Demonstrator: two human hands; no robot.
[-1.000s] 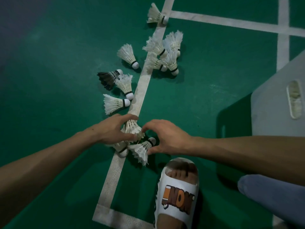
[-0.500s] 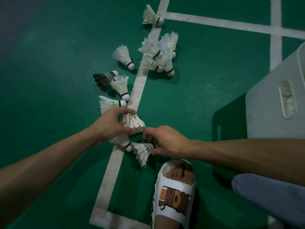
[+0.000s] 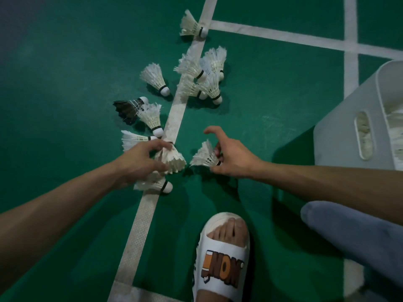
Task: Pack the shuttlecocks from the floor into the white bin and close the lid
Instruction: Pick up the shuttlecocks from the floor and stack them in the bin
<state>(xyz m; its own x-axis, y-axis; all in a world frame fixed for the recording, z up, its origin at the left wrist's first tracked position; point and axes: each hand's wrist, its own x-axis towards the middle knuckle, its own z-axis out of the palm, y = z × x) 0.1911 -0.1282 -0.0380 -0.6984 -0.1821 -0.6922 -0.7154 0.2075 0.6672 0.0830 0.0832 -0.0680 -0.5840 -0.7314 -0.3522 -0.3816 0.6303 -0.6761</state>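
A: Where do we place the left hand?

B: On the line, the long white stripe running up the green floor. Its fingers are curled round the first shuttle and clamp it near the cork. The feathers fan just past the line's right edge.

A: What do we see round that hand?

B: A second shuttle lies across the line just nearer to us, half under the palm, cork to the right. A third shuttle pokes out left of the line from behind the knuckles.

A: And the right hand?

B: Just right of the line, apart from the left hand. We see it pinch the cork end of a fourth shuttle, whose feathers point back toward the line. One finger is hooked free above and touches nothing.

A: Where are the others?

B: Further up, left of the line, a black shuttle touches a pale shuttle, and beyond them lies a lone shuttle. A cluster sits on the line and just right of it. The far shuttle has its cork against the line's left edge.

A: And the bin?

B: Well right of the line, white, its slot handle toward us. We see white feathers inside, over the rim and through the slot. A slide and a blue knee are right of the line, nearest us.
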